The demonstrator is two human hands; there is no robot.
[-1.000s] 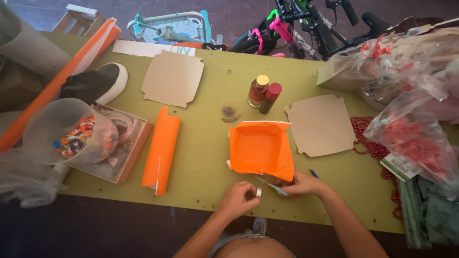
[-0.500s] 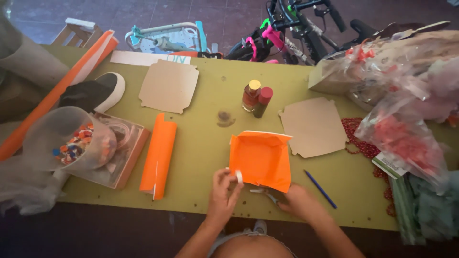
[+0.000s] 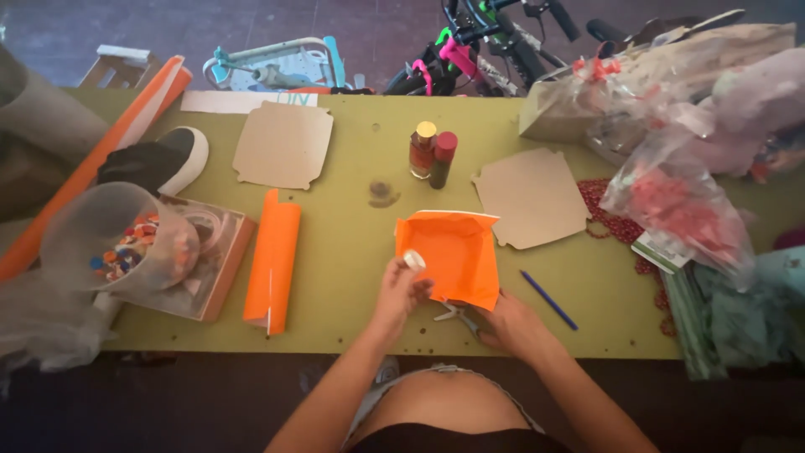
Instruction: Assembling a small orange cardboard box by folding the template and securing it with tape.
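Observation:
An orange paper-covered square (image 3: 453,252) lies near the front edge of the green table (image 3: 352,243). My left hand (image 3: 401,289) grips its left front corner, with a small white tape roll (image 3: 413,260) at my fingertips. My right hand (image 3: 507,325) rests at the table's front edge, closed on grey scissors (image 3: 453,315) that lie just under the orange piece. A blue pen (image 3: 547,299) lies on the table right of the orange piece.
An orange paper roll (image 3: 272,260) lies to the left, beside a clear jar of coloured buttons (image 3: 126,243). Two cardboard cutouts (image 3: 283,144) (image 3: 530,197), two small bottles (image 3: 433,155), a shoe (image 3: 159,159), red beads (image 3: 612,220) and plastic bags (image 3: 679,201) crowd the table.
My right hand left the blue pen on the table and came to the scissors at the front edge. My left hand rose onto the orange piece's corner with the tape roll.

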